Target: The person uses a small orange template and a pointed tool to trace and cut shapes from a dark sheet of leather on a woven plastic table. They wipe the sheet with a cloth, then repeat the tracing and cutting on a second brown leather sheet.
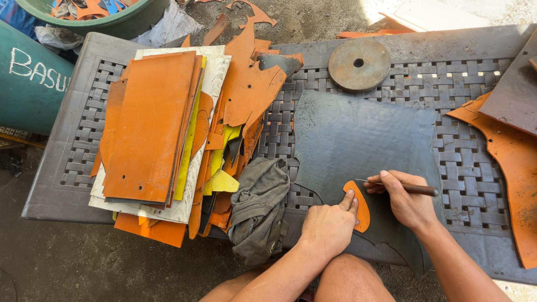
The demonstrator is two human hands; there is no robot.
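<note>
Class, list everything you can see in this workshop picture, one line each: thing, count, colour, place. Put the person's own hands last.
Table: one, grey, woven-pattern top, fills the middle.
Dark sheet: one, dark grey, on the table in front of the person.
Small template: one, orange, curved, on the dark sheet.
Scribing tool: one, thin metal tip, dark handle.
Stacked sheets: many, mostly orange, some yellow and white, table's left.
Cloth: one, grey, crumpled, table's near edge.
Disc: one, brownish, centre hole, table's far side.
Orange offcut: one, right edge.
Basin: one, green, holding scraps, top left.
Left hand: presses on the template.
Right hand: holds the tool.
</note>
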